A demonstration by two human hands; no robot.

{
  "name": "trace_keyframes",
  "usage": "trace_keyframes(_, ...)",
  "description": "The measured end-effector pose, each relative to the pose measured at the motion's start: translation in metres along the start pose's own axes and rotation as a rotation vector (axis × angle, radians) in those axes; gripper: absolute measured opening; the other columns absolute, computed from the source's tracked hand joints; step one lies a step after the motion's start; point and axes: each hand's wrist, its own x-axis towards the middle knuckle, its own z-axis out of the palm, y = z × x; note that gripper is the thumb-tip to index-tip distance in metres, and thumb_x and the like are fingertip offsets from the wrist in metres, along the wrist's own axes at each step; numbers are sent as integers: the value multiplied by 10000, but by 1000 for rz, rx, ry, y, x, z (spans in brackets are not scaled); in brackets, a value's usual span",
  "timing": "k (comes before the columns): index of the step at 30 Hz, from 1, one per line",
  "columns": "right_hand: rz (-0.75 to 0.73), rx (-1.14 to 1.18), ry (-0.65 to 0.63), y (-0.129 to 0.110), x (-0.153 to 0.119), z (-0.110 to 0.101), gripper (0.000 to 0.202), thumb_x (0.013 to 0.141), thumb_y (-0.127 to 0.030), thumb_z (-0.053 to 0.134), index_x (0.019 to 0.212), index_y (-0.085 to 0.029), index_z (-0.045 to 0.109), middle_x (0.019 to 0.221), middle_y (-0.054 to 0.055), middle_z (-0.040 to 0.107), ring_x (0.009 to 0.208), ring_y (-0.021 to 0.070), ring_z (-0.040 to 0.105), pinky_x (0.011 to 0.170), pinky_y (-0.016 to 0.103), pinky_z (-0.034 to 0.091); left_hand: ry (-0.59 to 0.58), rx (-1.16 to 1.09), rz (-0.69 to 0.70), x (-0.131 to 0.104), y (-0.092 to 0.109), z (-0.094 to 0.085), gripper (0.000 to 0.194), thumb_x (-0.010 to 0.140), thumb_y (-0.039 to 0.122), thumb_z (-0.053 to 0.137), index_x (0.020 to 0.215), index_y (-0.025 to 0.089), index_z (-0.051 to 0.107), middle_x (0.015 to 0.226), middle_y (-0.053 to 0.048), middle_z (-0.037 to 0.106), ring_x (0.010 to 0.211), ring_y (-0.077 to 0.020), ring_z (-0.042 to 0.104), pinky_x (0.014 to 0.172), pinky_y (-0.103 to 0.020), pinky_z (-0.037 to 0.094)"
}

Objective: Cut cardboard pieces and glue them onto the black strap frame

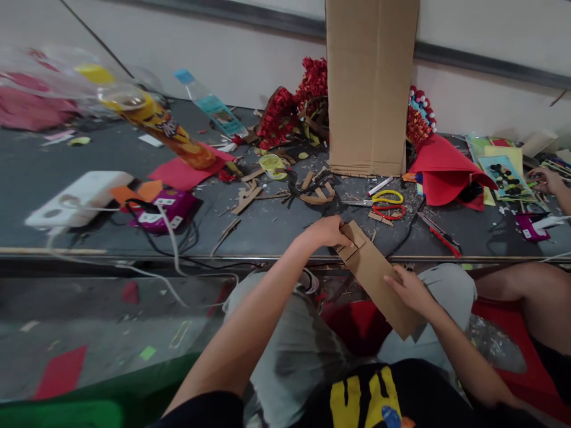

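Note:
A long strip of brown cardboard [372, 276] slants over my lap, just in front of the table edge. My left hand [329, 232] is closed on its upper end, where a small folded or separate cardboard piece [352, 248] lies across it. Farther down, my right hand [409, 289] grips the strip's right edge, thumb on the upper face. Scissors [381, 202] with yellow and red handles lie on the table beyond my hands. A red utility knife [441, 235] lies to their right. Behind them a tall cardboard panel [372, 89] stands upright against the wall.
Cardboard scraps [319, 190] litter the dark table [263, 229]. A yellow-capped drink bottle [156, 125], a water bottle [214, 107] and a white power strip [80, 199] are at left. Red paper [450, 169] lies at right. Another person's hand [548, 180] is at far right.

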Motion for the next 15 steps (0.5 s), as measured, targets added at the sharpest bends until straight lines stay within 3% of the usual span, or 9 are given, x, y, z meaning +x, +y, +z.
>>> trace_keyframes(3, -15, 45, 26, 1, -7, -10, 265, 912, -432, 444, 936, -188, 547, 851, 65, 683, 797, 207, 647, 671, 283, 442, 13, -158, 75, -13, -3, 0, 525, 589, 455, 724, 999, 156, 588, 1025, -101, 701, 929, -259, 658, 725, -293, 508)
trace_keyframes(6, -29, 87, 71, -1, -13, -28, 289, 901, -468, 452, 922, -197, 550, 849, 62, 679, 786, 213, 636, 668, 292, 439, -4, -610, 220, -24, -7, -4, 510, 583, 465, 744, 967, 171, 583, 910, -36, 696, 829, -198, 654, 697, -274, 519)
trace_keyframes(10, -33, 164, 248, -2, -8, -51, 298, 879, -505, 481, 816, -216, 513, 708, 7, 609, 671, 185, 582, 627, 283, 420, 152, -1057, 229, -22, -18, -14, 544, 531, 407, 801, 978, 188, 580, 911, -26, 670, 803, -170, 642, 704, -273, 523)
trace_keyframes(12, -16, 211, 352, -3, -2, -58, 303, 876, -510, 480, 786, -222, 489, 672, -8, 571, 639, 174, 555, 605, 277, 415, 205, -1123, 182, -14, -24, -17, 583, 512, 392, 811, 999, 181, 571, 923, -40, 668, 809, -179, 645, 716, -291, 528)
trace_keyframes(15, -13, 290, 444, -3, 8, -63, 299, 871, -508, 488, 787, -221, 491, 675, -11, 555, 630, 165, 542, 583, 267, 416, 218, -964, 183, 1, -27, -14, 645, 513, 401, 803, 1068, 178, 562, 936, -49, 671, 853, -206, 645, 749, -328, 531)
